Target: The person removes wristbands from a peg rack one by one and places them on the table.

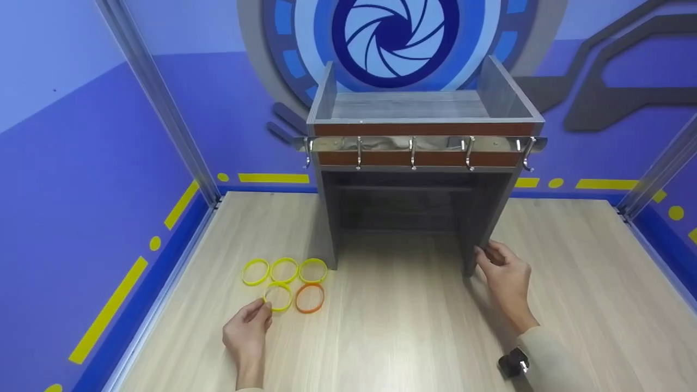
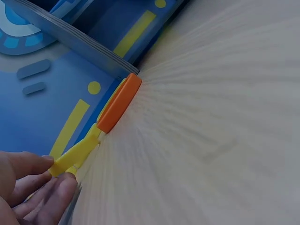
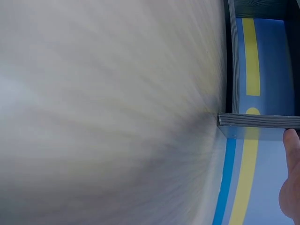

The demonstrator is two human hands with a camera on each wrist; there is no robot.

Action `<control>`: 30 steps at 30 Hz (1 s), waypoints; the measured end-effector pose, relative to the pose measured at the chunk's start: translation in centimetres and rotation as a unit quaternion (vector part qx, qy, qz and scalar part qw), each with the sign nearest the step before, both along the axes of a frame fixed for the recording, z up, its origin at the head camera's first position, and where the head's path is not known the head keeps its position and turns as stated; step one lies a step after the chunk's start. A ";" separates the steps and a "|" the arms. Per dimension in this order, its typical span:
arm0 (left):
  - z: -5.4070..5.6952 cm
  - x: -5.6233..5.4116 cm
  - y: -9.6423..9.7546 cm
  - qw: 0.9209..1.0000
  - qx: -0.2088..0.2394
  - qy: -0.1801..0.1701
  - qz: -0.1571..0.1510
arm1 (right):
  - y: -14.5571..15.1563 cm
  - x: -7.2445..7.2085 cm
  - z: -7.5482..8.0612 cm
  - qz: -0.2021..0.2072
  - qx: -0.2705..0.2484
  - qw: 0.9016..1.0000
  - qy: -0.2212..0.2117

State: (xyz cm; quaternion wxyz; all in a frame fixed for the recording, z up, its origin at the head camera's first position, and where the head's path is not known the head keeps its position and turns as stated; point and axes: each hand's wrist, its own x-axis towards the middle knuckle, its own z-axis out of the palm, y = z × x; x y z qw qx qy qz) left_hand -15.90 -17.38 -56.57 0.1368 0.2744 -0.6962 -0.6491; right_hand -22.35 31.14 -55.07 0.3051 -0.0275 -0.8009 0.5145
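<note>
Several yellow silicone wristbands (image 1: pixel 256 272) and one orange wristband (image 1: pixel 310 298) lie close together on the table, left of a grey wooden hook rack (image 1: pixel 482 218). My left hand (image 1: pixel 248 329) pinches the near edge of a yellow wristband (image 1: pixel 278 297) in the front row. In the left wrist view, thumb and fingers sit on either side of this yellow band (image 2: pixel 75 154), just behind the orange one (image 2: pixel 121 103). My right hand (image 1: pixel 505 277) touches the outer face of the rack's right side panel, low down. One fingertip (image 3: pixel 291 136) rests near that panel's front edge in the right wrist view.
Metal hooks (image 1: pixel 413 152) line the rack's front rail, beneath an open-topped shelf (image 1: pixel 408 104). Blue printed walls (image 1: pixel 261 109) enclose the wooden tabletop (image 1: pixel 392 326) at the back and sides. A small black device (image 1: pixel 513 362) is at the right sleeve.
</note>
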 end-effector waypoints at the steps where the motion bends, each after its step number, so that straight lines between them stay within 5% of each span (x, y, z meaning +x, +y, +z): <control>1: 0.1 0.1 -0.1 1.000 -0.010 -0.005 -0.004 | 0.0 0.0 0.0 0.000 0.000 1.000 0.000; 10: 0.8 0.3 -0.9 0.986 -0.161 -0.034 -0.036 | -0.1 0.0 -0.1 -0.010 0.000 1.000 0.001; 18: 1.6 0.0 -1.7 0.977 -0.207 -0.038 -0.042 | -0.4 -0.1 -0.2 -0.009 -0.002 1.000 -0.001; 25: 2.6 -0.3 -2.3 0.955 -0.288 0.036 -0.059 | -0.4 -0.1 -0.2 -0.002 -0.001 1.000 -0.016; 30: 3.2 -1.3 -2.4 0.915 -0.362 0.153 -0.090 | -0.3 -0.1 -0.1 -0.001 0.008 0.999 -0.032</control>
